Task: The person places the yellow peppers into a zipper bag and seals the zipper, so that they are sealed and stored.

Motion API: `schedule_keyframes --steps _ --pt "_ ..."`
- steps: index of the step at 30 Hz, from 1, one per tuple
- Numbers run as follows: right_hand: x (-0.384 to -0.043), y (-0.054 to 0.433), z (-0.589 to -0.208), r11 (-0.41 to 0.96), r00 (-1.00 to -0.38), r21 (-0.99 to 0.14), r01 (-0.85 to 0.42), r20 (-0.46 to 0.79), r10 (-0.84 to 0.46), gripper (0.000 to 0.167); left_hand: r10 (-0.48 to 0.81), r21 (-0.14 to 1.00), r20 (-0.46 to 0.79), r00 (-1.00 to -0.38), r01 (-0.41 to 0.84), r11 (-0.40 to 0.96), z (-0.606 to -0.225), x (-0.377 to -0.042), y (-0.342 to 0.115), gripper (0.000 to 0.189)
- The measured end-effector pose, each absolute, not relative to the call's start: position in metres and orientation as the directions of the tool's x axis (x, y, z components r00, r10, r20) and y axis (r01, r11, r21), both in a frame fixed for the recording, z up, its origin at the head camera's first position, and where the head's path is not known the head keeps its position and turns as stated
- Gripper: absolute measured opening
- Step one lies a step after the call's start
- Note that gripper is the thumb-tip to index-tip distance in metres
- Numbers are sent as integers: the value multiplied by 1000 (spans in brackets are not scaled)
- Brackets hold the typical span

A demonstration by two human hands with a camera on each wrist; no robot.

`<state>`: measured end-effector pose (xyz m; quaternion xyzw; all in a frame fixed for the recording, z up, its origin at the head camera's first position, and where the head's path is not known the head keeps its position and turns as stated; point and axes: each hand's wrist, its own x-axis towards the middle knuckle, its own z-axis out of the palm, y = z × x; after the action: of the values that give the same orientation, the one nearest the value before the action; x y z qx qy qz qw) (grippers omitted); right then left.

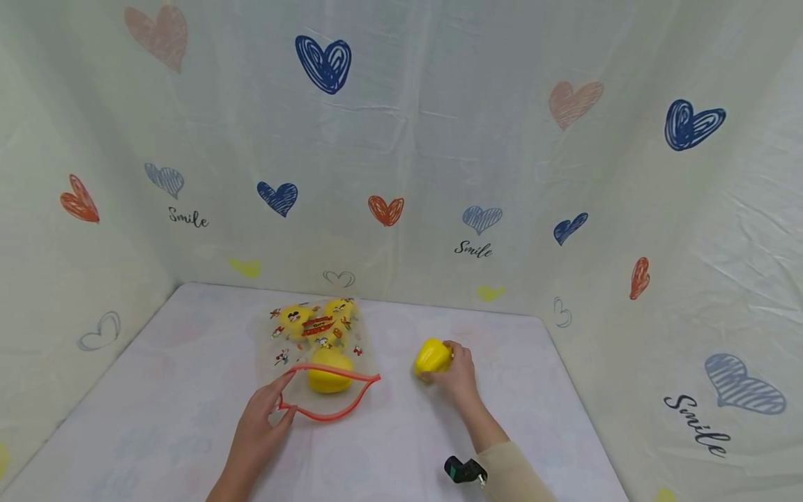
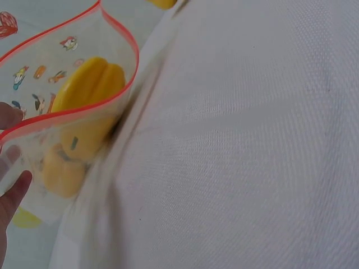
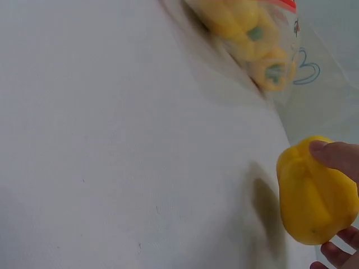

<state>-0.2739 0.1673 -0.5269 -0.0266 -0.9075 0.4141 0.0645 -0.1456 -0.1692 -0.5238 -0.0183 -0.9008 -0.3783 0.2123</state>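
A clear zip bag [image 1: 320, 352] with cartoon prints and a red-edged mouth lies on the table with its mouth spread toward me. My left hand [image 1: 262, 417] grips the left end of that red rim, one finger at the upper edge and the thumb at the lower. Inside the bag, a yellow bell pepper [image 2: 90, 89] sits near the mouth, with more yellow peppers [image 3: 272, 70] deeper in. To the right of the bag, my right hand [image 1: 458, 375] holds another yellow bell pepper [image 3: 314, 193] between thumb and fingers, its shadow beside it on the cloth.
A white cloth covers the table [image 1: 389, 460]. Behind and at both sides hang pale curtains [image 1: 401, 139] printed with hearts and the word Smile. A small black device [image 1: 464, 470] sits at my right sleeve [image 1: 511, 470].
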Motion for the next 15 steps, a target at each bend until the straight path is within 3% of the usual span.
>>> schedule_keyframes --steps 15 --pt "-243 153 -516 647 -993 -760 -57 -25 -116 79 -119 647 442 -889 223 729 -527 -146 -170 71"
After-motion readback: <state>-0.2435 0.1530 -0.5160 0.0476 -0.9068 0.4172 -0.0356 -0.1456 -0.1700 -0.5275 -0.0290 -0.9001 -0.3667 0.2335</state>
